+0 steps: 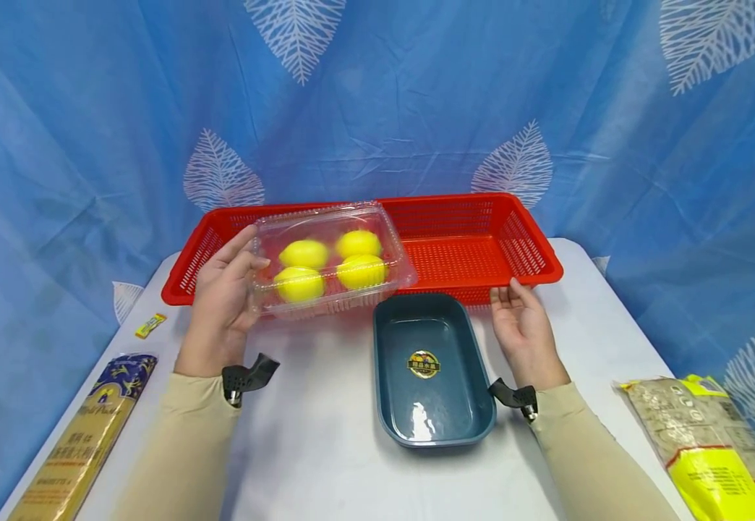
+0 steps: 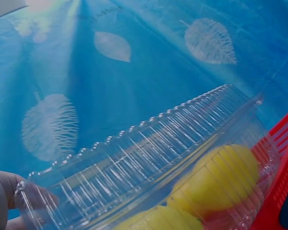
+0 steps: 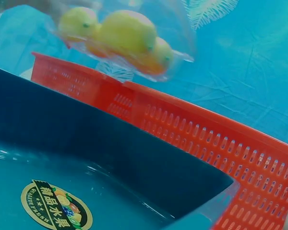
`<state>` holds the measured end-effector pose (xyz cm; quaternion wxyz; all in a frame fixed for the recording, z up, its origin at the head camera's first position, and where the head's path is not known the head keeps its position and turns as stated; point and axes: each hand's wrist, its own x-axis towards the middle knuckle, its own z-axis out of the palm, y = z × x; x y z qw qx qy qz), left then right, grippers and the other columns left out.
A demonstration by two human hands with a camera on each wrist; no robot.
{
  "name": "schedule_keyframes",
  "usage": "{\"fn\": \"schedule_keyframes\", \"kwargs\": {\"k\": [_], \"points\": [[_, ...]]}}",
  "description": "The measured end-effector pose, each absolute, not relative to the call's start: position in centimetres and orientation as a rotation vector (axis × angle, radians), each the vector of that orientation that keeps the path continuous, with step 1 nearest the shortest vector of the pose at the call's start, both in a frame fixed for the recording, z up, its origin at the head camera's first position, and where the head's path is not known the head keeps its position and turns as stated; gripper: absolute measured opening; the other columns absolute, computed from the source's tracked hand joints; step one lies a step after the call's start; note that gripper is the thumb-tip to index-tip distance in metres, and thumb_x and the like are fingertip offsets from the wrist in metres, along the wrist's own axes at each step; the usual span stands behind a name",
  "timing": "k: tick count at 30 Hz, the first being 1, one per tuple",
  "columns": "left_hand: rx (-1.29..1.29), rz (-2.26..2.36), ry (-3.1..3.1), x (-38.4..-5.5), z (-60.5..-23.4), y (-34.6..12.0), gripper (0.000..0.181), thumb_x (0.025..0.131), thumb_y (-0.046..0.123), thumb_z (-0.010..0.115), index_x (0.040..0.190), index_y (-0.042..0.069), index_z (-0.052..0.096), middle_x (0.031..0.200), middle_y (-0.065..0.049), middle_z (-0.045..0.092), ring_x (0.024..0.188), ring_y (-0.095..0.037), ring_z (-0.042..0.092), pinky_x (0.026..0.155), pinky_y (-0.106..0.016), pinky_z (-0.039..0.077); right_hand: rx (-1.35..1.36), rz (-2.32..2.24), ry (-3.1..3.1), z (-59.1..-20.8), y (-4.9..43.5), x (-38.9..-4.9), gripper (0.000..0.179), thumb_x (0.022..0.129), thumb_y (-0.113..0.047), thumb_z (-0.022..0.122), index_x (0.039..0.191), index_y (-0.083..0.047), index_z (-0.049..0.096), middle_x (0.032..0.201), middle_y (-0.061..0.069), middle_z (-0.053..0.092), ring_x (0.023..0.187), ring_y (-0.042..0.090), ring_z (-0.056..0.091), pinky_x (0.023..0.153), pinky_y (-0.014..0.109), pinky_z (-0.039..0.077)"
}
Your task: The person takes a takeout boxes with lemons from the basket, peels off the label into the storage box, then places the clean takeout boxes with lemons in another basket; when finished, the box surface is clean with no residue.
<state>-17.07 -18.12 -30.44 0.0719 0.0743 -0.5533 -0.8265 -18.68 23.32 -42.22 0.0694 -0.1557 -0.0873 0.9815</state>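
Observation:
In the head view my left hand (image 1: 224,286) grips the left end of a clear plastic clamshell box (image 1: 332,217), thumb on the near side. Several yellow lemons (image 1: 304,254) lie inside it. The box is held up over the left half of a red plastic basket (image 1: 462,260). My right hand (image 1: 522,322) is palm up with loosely bent fingers at the basket's front rim, holding nothing. Between the hands stands a dark blue-green rectangular tray (image 1: 434,398) with a round fruit sticker on its bottom. The left wrist view shows the box's ridged side and two lemons (image 2: 225,177).
A pack of spaghetti (image 1: 84,441) lies along the table's left edge, with a small yellow wrapped packet (image 1: 150,325) beyond it. At the right edge lies a yellow and clear bag (image 1: 709,441). A blue leaf-patterned curtain (image 1: 377,101) hangs behind the white table (image 1: 312,434).

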Motion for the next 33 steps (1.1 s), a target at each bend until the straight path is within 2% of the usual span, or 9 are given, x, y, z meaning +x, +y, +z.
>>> {"fn": "schedule_keyframes", "kwargs": {"k": [1,3,9,10,13,16,19,28,33], "points": [[0.216,-2.488,-1.666,-17.5,-30.5,-17.6,0.056,0.100,0.001,0.061,0.153,0.021,0.059,0.162,0.001,0.041,0.061,-0.006,0.048,0.053,-0.012,0.042,-0.470,2.955,-0.259,-42.2,23.3,-18.7,0.038,0.099,0.008,0.067,0.125,-0.011,0.047,0.108,0.010,0.055,0.092,0.023,0.057,0.088,0.033,0.056],[0.206,-2.501,-1.676,-18.5,-30.6,-16.5,0.057,0.100,0.002,0.059,0.154,0.021,0.058,0.161,0.001,0.042,0.047,-0.011,0.036,0.046,-0.014,0.036,-0.460,2.959,-0.263,-42.3,23.3,-18.7,0.039,0.099,0.008,0.067,0.126,-0.011,0.047,0.110,0.010,0.056,0.095,0.023,0.057,0.090,0.032,0.055],[0.234,-2.504,-1.668,-21.0,-31.1,-13.4,0.058,0.100,0.003,0.061,0.155,0.022,0.056,0.161,0.000,0.042,0.048,-0.011,0.030,0.046,-0.014,0.033,-0.474,2.968,-0.253,-42.4,23.5,-18.6,0.035,0.099,0.007,0.067,0.123,-0.011,0.047,0.109,0.010,0.056,0.094,0.023,0.057,0.091,0.032,0.054],[0.232,-2.490,-1.673,-21.4,-31.0,-12.9,0.059,0.099,0.003,0.061,0.155,0.021,0.056,0.161,-0.001,0.043,0.051,-0.010,0.035,0.048,-0.014,0.036,-0.476,2.967,-0.254,-42.4,23.5,-18.6,0.035,0.099,0.007,0.067,0.122,-0.011,0.047,0.107,0.010,0.056,0.092,0.023,0.057,0.091,0.032,0.054],[0.198,-2.441,-1.713,-22.5,-31.0,-11.7,0.059,0.098,0.004,0.062,0.154,0.021,0.056,0.158,-0.003,0.047,0.055,-0.011,0.039,0.047,-0.016,0.035,-0.465,2.966,-0.260,-42.4,23.5,-18.6,0.036,0.100,0.006,0.067,0.124,-0.011,0.048,0.108,0.010,0.056,0.093,0.023,0.057,0.091,0.031,0.054],[0.159,-2.414,-1.745,-23.6,-30.8,-10.6,0.060,0.096,0.004,0.063,0.154,0.020,0.057,0.156,-0.005,0.050,0.053,-0.012,0.038,0.044,-0.017,0.034,-0.435,2.973,-0.271,-42.4,23.5,-18.6,0.040,0.100,0.006,0.067,0.130,-0.012,0.046,0.111,0.010,0.055,0.094,0.023,0.057,0.092,0.031,0.054],[0.151,-2.429,-1.743,-24.6,-30.8,-9.6,0.059,0.096,0.005,0.063,0.152,0.021,0.058,0.152,-0.004,0.054,0.045,-0.014,0.028,0.040,-0.019,0.027,-0.429,2.981,-0.280,-42.5,23.4,-18.6,0.041,0.100,0.005,0.066,0.131,-0.012,0.045,0.113,0.010,0.055,0.095,0.023,0.056,0.092,0.031,0.054],[0.153,-2.468,-1.727,-27.4,-30.5,-5.7,0.060,0.093,0.001,0.062,0.150,0.018,0.061,0.149,-0.002,0.054,0.046,-0.016,0.025,0.042,-0.021,0.026,-0.403,2.973,-0.300,-42.9,23.4,-18.7,0.042,0.100,0.005,0.067,0.132,-0.012,0.045,0.117,0.009,0.054,0.095,0.022,0.056,0.091,0.031,0.054],[0.166,-2.467,-1.703,-28.5,-30.8,-3.6,0.057,0.092,-0.001,0.064,0.147,0.012,0.062,0.146,-0.007,0.055,0.048,-0.016,0.029,0.042,-0.021,0.027,-0.393,2.969,-0.299,-42.7,23.5,-18.8,0.042,0.100,0.005,0.066,0.132,-0.012,0.046,0.117,0.009,0.055,0.094,0.023,0.057,0.091,0.031,0.055]]}}
